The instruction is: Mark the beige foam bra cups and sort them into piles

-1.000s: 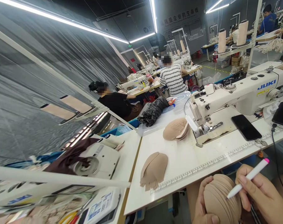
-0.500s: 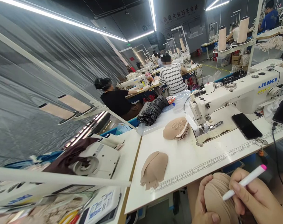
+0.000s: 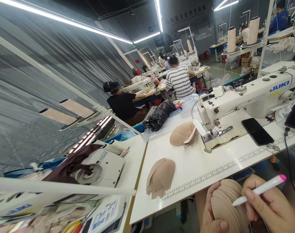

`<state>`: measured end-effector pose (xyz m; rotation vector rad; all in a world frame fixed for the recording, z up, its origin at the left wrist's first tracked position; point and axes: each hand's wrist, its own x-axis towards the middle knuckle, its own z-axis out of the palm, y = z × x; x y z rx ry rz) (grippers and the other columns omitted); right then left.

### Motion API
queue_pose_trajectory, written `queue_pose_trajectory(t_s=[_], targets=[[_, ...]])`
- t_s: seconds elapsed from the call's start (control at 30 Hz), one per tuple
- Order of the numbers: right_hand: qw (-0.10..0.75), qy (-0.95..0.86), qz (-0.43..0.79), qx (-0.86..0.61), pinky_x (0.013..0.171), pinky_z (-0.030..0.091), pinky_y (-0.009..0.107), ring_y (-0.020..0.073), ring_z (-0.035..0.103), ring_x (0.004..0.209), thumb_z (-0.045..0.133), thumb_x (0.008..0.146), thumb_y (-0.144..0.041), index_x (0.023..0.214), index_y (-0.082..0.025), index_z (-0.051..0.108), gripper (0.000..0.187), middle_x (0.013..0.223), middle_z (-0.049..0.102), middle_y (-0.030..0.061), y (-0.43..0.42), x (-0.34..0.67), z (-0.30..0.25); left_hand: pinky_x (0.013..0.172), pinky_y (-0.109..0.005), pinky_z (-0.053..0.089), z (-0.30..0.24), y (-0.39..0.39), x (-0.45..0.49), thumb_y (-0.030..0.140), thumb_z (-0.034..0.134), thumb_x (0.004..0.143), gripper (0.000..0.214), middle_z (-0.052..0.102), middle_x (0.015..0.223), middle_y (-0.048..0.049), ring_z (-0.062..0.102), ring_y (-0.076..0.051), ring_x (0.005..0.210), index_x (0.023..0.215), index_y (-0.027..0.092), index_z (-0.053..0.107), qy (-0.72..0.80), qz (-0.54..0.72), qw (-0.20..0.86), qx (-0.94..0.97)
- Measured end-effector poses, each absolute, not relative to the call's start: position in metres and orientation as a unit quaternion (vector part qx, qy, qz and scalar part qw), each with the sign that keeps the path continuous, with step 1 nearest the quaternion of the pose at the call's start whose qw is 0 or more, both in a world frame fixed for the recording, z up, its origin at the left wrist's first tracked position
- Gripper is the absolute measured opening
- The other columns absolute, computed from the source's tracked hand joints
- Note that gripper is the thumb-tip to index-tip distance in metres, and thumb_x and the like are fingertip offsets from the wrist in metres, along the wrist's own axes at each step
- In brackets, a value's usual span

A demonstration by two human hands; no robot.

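Observation:
At the lower right, my left hand (image 3: pixel 210 210) is wrapped round a stack of beige bra cups (image 3: pixel 226 204), fanned so that several curved edges show. My right hand (image 3: pixel 265 200) pinches a white marker pen (image 3: pixel 261 190) with a pink end. The pen's tip points down-left and lies against or just over the stack; actual contact cannot be made out. On the white table (image 3: pixel 186 168) sit a smaller pile of beige cup pieces (image 3: pixel 160 177) near the left edge and another fanned stack of cups (image 3: pixel 182 133) beside the sewing machine.
A white sewing machine (image 3: pixel 249 97) stands on the table, with a black phone (image 3: pixel 257 131) before it. A printed ruler (image 3: pixel 210 174) runs along the front edge. A black plastic bag (image 3: pixel 159 115) lies behind. Co-workers sit farther back, one in a striped shirt (image 3: pixel 180 81).
The pen's pink end has swung slightly right and down with my right hand. The held stack has shifted a little left. A co-worker in black has moved slightly right.

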<state>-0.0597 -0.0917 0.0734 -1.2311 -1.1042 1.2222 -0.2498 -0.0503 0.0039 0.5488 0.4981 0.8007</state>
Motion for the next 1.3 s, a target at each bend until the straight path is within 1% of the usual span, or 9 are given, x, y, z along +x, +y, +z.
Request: queue_pose_trajectory(t_s=[0.17,0.3,0.37,0.5,0.63,0.8,0.97,1.13,1.3], targets=[[0.519,-0.453,0.509,-0.516,0.060,0.043,0.027,0.0149,0.055,0.059,0.046,0.110,-0.057,0.080,-0.025,0.057,0.045,0.063,0.062,-0.0022,-0.089,-0.057,0.075,0.099,-0.060,0.052,0.003,-0.051,-0.244,0.038,0.091,0.056,0.085,0.073,0.108,-0.0096,0.074,-0.041,0.102,0.134,0.031,0.057,0.216,0.412,0.854,0.232],[0.511,-0.399,0.571,-0.503,0.059,0.042,0.028,0.0146,0.054,0.056,0.049,0.106,-0.067,0.080,-0.025,0.054,0.050,0.060,0.062,-0.0031,-0.085,-0.063,0.075,0.099,-0.059,0.052,0.009,-0.051,-0.244,0.037,0.094,0.055,0.086,0.073,0.103,-0.0085,0.072,-0.042,0.109,0.134,0.031,0.060,0.227,0.405,0.856,0.228],[0.505,-0.361,0.608,-0.494,0.058,0.041,0.028,0.0142,0.054,0.055,0.052,0.102,-0.073,0.083,-0.025,0.054,0.052,0.058,0.063,-0.0036,-0.082,-0.065,0.075,0.101,-0.058,0.052,0.013,-0.051,-0.246,0.036,0.096,0.055,0.086,0.073,0.106,-0.0082,0.070,-0.042,0.115,0.134,0.031,0.061,0.241,0.390,0.858,0.230],[0.519,-0.310,0.635,-0.481,0.056,0.039,0.027,0.0130,0.051,0.051,0.057,0.096,-0.079,0.081,-0.024,0.053,0.057,0.054,0.061,-0.0048,-0.081,-0.063,0.074,0.104,-0.058,0.051,0.017,-0.050,-0.251,0.033,0.097,0.055,0.086,0.071,0.123,-0.0094,0.065,-0.043,0.124,0.134,0.034,0.064,0.248,0.378,0.862,0.228],[0.536,-0.309,0.615,-0.489,0.054,0.037,0.027,0.0127,0.048,0.051,0.056,0.099,-0.075,0.078,-0.025,0.052,0.055,0.055,0.060,-0.0042,-0.083,-0.058,0.074,0.106,-0.060,0.050,0.015,-0.049,-0.251,0.036,0.096,0.057,0.086,0.069,0.129,-0.0108,0.063,-0.045,0.127,0.137,0.033,0.062,0.253,0.382,0.857,0.235],[0.517,-0.376,0.597,-0.485,0.061,0.044,0.029,0.0149,0.055,0.059,0.051,0.106,-0.067,0.081,-0.024,0.056,0.049,0.061,0.064,-0.0017,-0.087,-0.061,0.075,0.107,-0.061,0.048,0.011,-0.049,-0.246,0.036,0.096,0.058,0.088,0.073,0.117,-0.0097,0.067,-0.044,0.122,0.138,0.031,0.058,0.224,0.389,0.857,0.253],[0.524,-0.350,0.597,-0.496,0.058,0.042,0.029,0.0151,0.054,0.056,0.052,0.103,-0.070,0.079,-0.025,0.056,0.052,0.059,0.063,-0.0020,-0.089,-0.061,0.077,0.109,-0.057,0.047,0.014,-0.049,-0.244,0.039,0.096,0.059,0.088,0.072,0.121,-0.0119,0.067,-0.042,0.124,0.137,0.028,0.057,0.223,0.403,0.849,0.259],[0.512,-0.406,0.566,-0.503,0.057,0.041,0.029,0.0155,0.055,0.056,0.052,0.105,-0.066,0.082,-0.025,0.060,0.048,0.060,0.064,-0.0008,-0.091,-0.063,0.073,0.111,-0.056,0.045,0.022,-0.048,-0.243,0.037,0.094,0.063,0.086,0.074,0.118,-0.0108,0.068,-0.041,0.124,0.138,0.028,0.055,0.209,0.398,0.854,0.263],[0.510,-0.374,0.598,-0.493,0.057,0.041,0.028,0.0148,0.054,0.054,0.056,0.101,-0.072,0.083,-0.024,0.061,0.052,0.057,0.064,-0.0012,-0.093,-0.070,0.080,0.112,-0.055,0.044,0.021,-0.048,-0.243,0.034,0.095,0.064,0.088,0.075,0.122,-0.0120,0.070,-0.039,0.122,0.140,0.027,0.052,0.202,0.386,0.860,0.264]])
